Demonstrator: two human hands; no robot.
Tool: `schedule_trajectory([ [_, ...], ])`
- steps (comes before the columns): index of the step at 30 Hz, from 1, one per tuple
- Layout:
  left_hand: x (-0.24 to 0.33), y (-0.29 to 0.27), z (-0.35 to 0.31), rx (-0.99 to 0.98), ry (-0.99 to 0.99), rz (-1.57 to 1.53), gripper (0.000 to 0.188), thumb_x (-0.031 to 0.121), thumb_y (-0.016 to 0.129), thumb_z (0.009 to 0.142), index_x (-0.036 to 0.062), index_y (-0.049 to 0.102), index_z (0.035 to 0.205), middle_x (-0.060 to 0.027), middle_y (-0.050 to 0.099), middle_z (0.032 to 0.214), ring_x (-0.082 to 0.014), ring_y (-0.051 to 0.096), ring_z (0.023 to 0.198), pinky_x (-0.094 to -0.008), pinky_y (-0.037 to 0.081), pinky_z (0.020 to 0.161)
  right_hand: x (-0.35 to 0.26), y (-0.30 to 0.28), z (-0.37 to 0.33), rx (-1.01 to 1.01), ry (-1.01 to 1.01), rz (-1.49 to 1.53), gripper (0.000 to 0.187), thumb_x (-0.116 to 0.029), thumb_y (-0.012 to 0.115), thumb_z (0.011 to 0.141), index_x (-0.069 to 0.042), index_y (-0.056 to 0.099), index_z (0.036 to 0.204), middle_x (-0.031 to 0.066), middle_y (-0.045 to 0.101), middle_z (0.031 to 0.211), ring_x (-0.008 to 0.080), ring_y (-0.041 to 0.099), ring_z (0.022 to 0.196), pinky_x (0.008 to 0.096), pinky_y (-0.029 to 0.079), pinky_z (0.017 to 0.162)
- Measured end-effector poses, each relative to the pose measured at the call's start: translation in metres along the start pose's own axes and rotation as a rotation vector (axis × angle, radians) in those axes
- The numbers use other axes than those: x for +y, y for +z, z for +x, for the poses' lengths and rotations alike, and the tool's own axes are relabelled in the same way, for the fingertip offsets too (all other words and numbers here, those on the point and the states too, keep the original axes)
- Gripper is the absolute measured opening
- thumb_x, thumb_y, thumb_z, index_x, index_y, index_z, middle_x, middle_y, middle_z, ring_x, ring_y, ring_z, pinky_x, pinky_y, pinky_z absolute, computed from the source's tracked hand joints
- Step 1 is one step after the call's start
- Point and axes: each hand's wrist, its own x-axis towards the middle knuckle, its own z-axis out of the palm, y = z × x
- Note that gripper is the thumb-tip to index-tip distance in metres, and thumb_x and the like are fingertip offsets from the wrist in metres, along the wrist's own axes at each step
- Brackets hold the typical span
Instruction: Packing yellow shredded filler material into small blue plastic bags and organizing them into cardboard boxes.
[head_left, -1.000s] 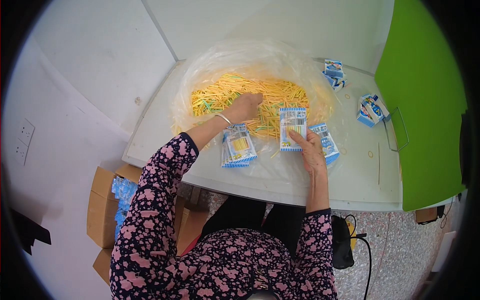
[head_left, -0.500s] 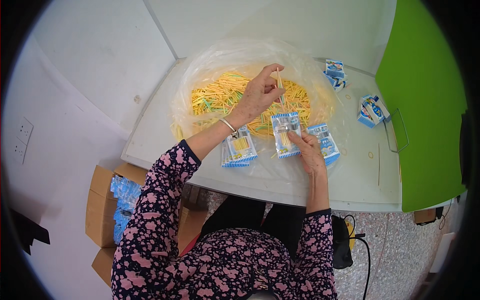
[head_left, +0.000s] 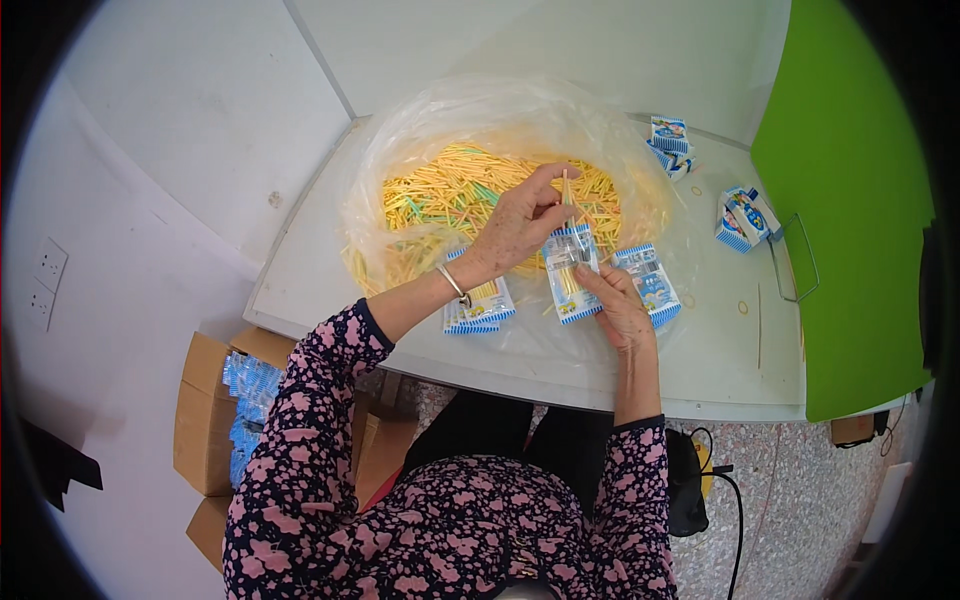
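Observation:
My left hand [head_left: 515, 228] is closed in a pinch on a few thin pale sticks [head_left: 566, 190], held upright at the top edge of a small packet. That clear packet [head_left: 562, 262] has blue-and-white striped ends and shows yellow sticks inside. My right hand [head_left: 622, 308] grips its lower right side, thumb on the front. Behind both hands a large clear plastic bag [head_left: 365, 205] lies open around a heap of thin yellow sticks [head_left: 440, 178], with some green and pink ones. Filled packets [head_left: 472, 322] lie overlapped below my left wrist. Another blue-and-white packet [head_left: 655, 285] rests beside my right hand.
More blue-and-white packets [head_left: 740, 218] sit at the table's right, near a wire stand [head_left: 800, 260] and a green panel [head_left: 850, 200]. Rubber bands [head_left: 743, 308] and a thin stick [head_left: 759, 325] lie there. A cardboard box [head_left: 203, 415] of blue packets stands at lower left.
My left hand has come down toward me, bringing the sticks to the packet's top edge. The packet has tilted slightly in my right hand, which has hardly moved.

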Motion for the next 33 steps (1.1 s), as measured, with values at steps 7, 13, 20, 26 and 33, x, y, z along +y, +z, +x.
schedule_trajectory([
  [7,-0.011,0.002,0.003,0.043,-0.101,-0.398,0.020,0.015,0.050,0.091,0.0027,0.048,0.106,-0.0007,0.059,0.080,-0.0043,0.053,0.075,-0.0207,0.043,0.070,-0.002,0.001,-0.001,0.021,0.002,0.012,0.024,-0.017,0.059,0.087,0.000,0.060,0.103,0.0018,0.064,0.092,0.0059,0.058,0.079,0.0217,0.046,0.070],
  [13,-0.009,0.001,0.001,0.017,-0.027,-0.256,0.013,0.016,0.052,0.090,0.0028,0.053,0.093,-0.0008,0.058,0.079,-0.0052,0.054,0.075,-0.0210,0.044,0.069,-0.001,0.002,0.000,-0.002,0.011,-0.027,0.024,-0.016,0.058,0.087,0.000,0.060,0.105,0.0021,0.063,0.093,0.0065,0.058,0.081,0.0219,0.046,0.072],
  [20,-0.008,-0.002,0.001,0.108,-0.061,-0.337,0.013,0.016,0.055,0.089,0.0027,0.055,0.089,-0.0007,0.058,0.073,-0.0065,0.057,0.068,-0.0209,0.045,0.065,0.000,0.000,0.001,0.005,0.008,-0.028,0.025,-0.016,0.059,0.087,0.000,0.060,0.105,0.0025,0.064,0.094,0.0072,0.059,0.081,0.0226,0.047,0.072],
  [26,-0.009,0.003,0.002,0.165,-0.089,-0.351,0.014,0.016,0.057,0.088,0.0023,0.055,0.086,-0.0019,0.059,0.071,-0.0066,0.058,0.066,-0.0203,0.047,0.062,-0.001,0.002,-0.001,-0.008,0.037,-0.034,0.024,-0.018,0.060,0.086,0.000,0.061,0.102,0.0028,0.064,0.093,0.0077,0.060,0.080,0.0232,0.048,0.071],
  [33,-0.019,0.000,-0.013,0.202,-0.059,-0.273,0.014,0.015,0.057,0.087,0.0018,0.055,0.083,-0.0017,0.060,0.066,-0.0059,0.059,0.064,-0.0194,0.047,0.057,-0.005,0.005,-0.002,0.031,0.015,0.083,0.024,-0.020,0.058,0.087,-0.001,0.061,0.102,0.0031,0.064,0.092,0.0075,0.060,0.079,0.0234,0.048,0.070],
])
